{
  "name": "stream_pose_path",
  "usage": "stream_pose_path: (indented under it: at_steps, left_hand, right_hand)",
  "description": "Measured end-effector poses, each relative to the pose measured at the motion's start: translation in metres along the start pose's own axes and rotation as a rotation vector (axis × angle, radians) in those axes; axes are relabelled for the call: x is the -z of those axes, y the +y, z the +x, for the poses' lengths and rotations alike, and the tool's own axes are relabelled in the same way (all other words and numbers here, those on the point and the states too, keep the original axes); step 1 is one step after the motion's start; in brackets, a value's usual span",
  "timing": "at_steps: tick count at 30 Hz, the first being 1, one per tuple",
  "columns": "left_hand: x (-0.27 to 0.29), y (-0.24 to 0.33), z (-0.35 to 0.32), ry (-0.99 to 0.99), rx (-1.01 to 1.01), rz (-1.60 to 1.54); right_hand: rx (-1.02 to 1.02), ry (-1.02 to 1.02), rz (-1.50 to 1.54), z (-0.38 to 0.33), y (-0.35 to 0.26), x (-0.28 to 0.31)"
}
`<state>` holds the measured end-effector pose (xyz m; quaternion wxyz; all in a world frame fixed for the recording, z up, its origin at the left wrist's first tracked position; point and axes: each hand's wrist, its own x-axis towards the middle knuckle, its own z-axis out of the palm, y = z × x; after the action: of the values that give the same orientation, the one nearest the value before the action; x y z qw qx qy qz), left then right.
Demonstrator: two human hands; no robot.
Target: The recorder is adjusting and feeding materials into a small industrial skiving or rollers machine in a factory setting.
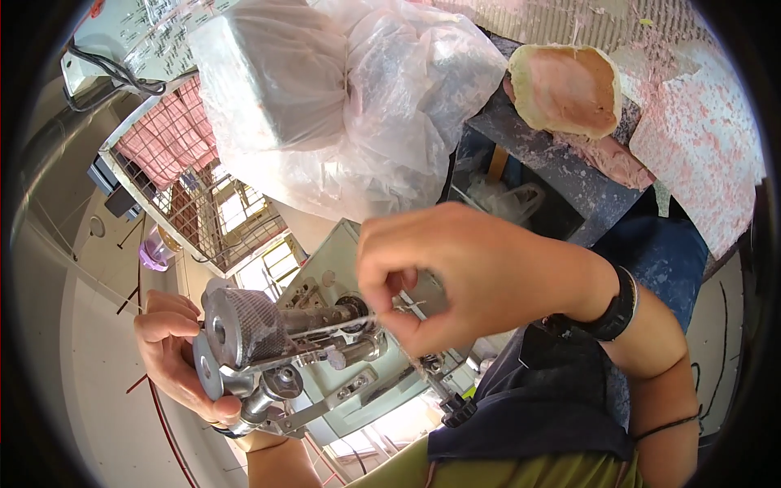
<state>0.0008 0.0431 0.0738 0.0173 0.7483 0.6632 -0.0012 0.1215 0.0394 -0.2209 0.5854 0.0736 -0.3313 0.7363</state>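
A small metal machine [325, 342] with a pale green plate and steel shafts is seen at the lower centre of the view, held close under the camera. The left hand [167, 358] is brought in from the lower left, palm turned toward the machine, and its fingers are curled around the rim of a steel wheel [207, 370] on the machine's left end; the grip is closed on the wheel, with the thumb laid over the top near a knurled grey knob [244, 325] just beside it. The right hand [464, 272] is held above the machine's middle, the wrist bent and the forearm entering from the lower right. Its thumb and forefinger are pinched tightly together on a thin wire or needle [407, 307], which is seen running leftward toward the shafts; the other fingers are folded into the palm. A black wristband [614, 313] is worn on the right wrist. Behind the hands, a crumpled clear plastic bag [350, 106] is seen at the top centre, a wire cage with a pink checked cloth [175, 134] at the upper left, and a round pinkish lump [565, 88] on a dusty ledge at the upper right.
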Motion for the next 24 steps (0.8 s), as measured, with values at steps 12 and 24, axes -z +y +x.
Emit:
stream_pose_path:
  at_steps: [12,24]
  left_hand:
    - [-0.013,0.004,-0.003,0.089,-0.01,0.001]
    - [-0.008,0.001,-0.001,0.065,-0.1,0.091]
  right_hand:
    - [0.004,0.567,0.427,0.002,-0.026,0.013]
    - [-0.486,0.099,0.478,0.014,-0.025,-0.044]
